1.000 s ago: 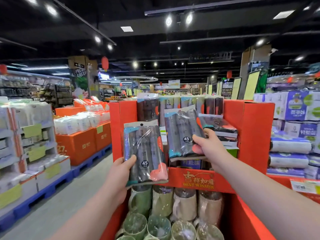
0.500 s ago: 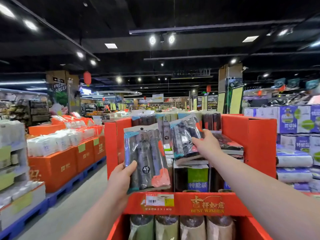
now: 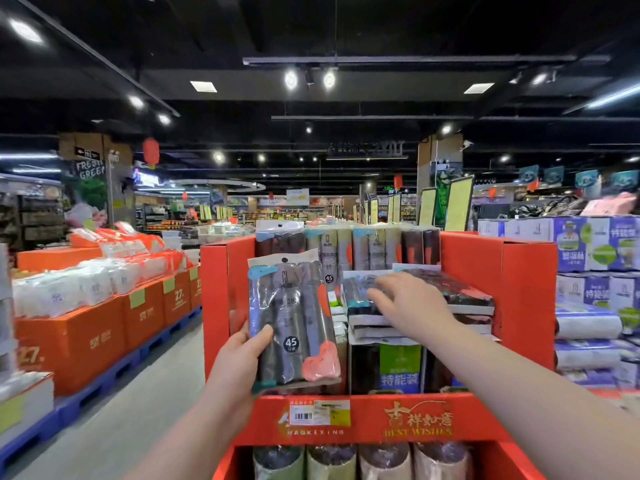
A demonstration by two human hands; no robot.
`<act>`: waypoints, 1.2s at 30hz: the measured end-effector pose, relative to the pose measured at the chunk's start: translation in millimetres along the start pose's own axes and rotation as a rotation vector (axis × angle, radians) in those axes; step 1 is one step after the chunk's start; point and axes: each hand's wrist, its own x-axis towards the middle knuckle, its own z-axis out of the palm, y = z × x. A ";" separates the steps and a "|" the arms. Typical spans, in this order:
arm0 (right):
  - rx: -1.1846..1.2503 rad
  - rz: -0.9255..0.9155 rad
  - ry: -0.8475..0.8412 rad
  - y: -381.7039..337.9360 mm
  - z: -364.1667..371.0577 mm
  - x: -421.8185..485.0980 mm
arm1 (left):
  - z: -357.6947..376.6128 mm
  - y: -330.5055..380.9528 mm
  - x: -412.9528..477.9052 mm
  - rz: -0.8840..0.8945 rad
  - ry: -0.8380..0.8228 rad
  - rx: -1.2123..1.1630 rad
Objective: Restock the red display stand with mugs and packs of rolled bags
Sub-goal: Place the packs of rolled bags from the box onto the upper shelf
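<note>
1. Clear plastic pack of dark grey rolled bags point(image 3: 294, 323) is upright in front of the red cardboard display stand point(image 3: 498, 289); left hand point(image 3: 239, 362) grips its lower left edge.
2. Right hand point(image 3: 412, 303), fingers stretched out, rests on second dark bag pack point(image 3: 360, 289), flat atop a stack on the upper shelf.
3. Wrapped pale mugs point(image 3: 332, 460) sit in the lower tier.

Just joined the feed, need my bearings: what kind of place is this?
Likely a large supermarket: a red display stand holding packs of rolled bags, orange boxes stacked on blue pallets, and yellow price signs.
</note>
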 end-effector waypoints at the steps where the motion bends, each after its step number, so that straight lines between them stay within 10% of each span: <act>1: -0.080 -0.103 -0.077 -0.3 -0.9 -3.1 | -0.4 0.3 1.3 -0.004 0.000 0.001; 23: -0.477 -0.220 -0.290 24.9 10.0 25.9 | 16.5 0.7 45.0 -0.015 0.093 0.124; 36: -0.442 -0.215 -0.290 22.0 14.9 26.8 | 52.4 18.8 109.7 0.090 0.132 0.705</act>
